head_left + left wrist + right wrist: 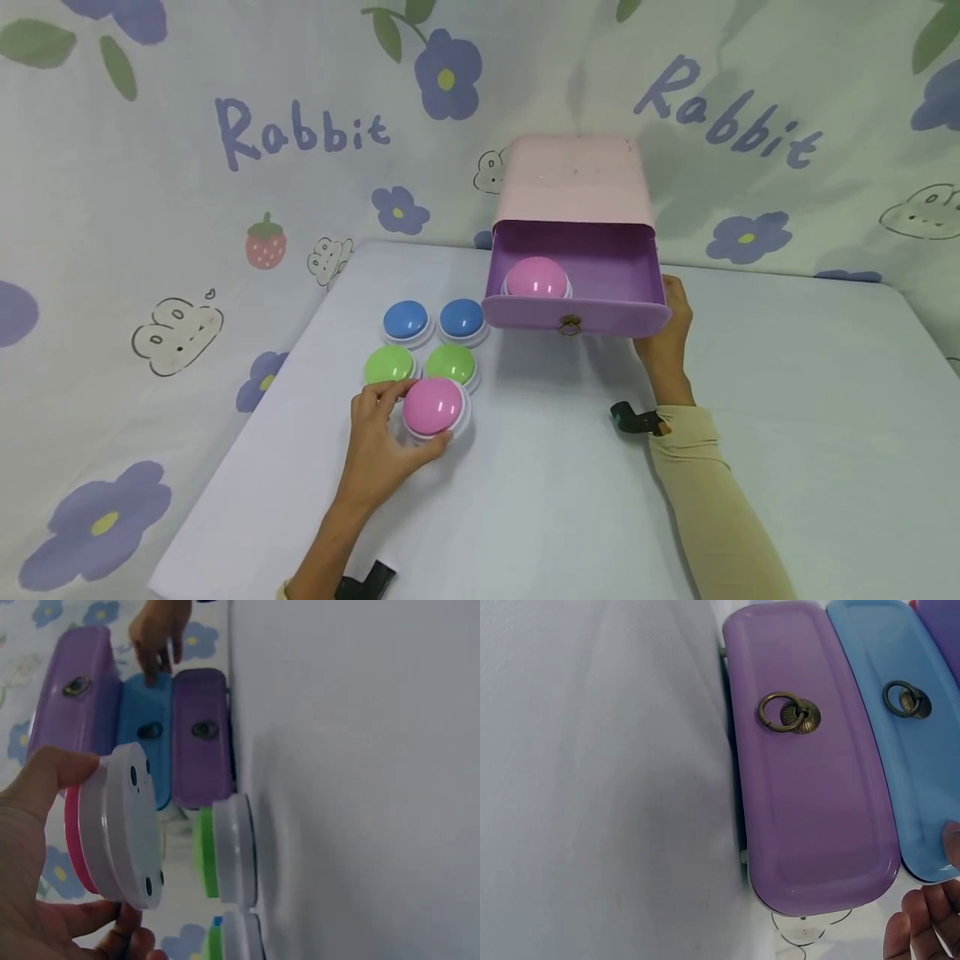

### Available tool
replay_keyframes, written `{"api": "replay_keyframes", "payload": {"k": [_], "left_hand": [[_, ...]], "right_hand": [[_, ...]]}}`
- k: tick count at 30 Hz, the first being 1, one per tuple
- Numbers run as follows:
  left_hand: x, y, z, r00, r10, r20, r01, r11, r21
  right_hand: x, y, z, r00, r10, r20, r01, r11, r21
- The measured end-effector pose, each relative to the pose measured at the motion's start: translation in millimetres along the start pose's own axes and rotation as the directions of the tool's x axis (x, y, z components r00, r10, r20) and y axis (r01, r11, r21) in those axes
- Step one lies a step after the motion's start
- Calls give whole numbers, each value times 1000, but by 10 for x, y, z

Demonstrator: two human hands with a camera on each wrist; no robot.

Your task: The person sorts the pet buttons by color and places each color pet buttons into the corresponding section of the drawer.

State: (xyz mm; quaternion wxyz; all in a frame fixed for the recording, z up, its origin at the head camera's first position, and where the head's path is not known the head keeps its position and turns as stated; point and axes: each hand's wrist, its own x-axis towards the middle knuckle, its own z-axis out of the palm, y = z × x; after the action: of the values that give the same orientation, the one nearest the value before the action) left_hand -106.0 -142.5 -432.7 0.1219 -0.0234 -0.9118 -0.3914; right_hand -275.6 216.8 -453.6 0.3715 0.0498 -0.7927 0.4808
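My left hand [378, 454] grips a pink-domed push button [433, 407] by its white rim, thumb on one side and fingers on the other. The left wrist view shows the button's white underside [139, 817], tilted up off the table. Another pink button [536, 277] sits inside the pulled-out purple top drawer [517, 313] of a small pink cabinet [573, 179]. At the cabinet's right side is my right hand [667, 321]. In the right wrist view its thumb [952, 844] touches the end of the blue middle drawer [881, 652], its fingers loosely bent beside the cabinet.
Two green buttons [450, 364] and two blue buttons [461, 317] stand in rows on the white table [555, 500], left of the cabinet. A lower purple drawer [810, 802] is closed, with a brass ring pull. Behind the table hangs a patterned cloth [300, 50].
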Motion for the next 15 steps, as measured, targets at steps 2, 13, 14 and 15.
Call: {"api": "replay_keyframes", "payload": {"k": [2, 13, 14, 15], "left_hand": [[57, 70, -47, 1000, 9, 3, -9, 1000, -21], [418, 375, -325, 995, 96, -36, -98, 993, -62], [451, 398, -351, 994, 105, -42, -108, 992, -63], [482, 421, -374, 993, 112, -47, -115, 991, -68]], "right_hand": [[2, 4, -3, 1000, -1, -3, 1, 1000, -4], [-5, -5, -1, 1000, 5, -6, -5, 1000, -7], [-4, -4, 1, 1000, 3, -8, -3, 1000, -9], [-1, -2, 1, 1000, -4, -12, 4, 1000, -7]]}}
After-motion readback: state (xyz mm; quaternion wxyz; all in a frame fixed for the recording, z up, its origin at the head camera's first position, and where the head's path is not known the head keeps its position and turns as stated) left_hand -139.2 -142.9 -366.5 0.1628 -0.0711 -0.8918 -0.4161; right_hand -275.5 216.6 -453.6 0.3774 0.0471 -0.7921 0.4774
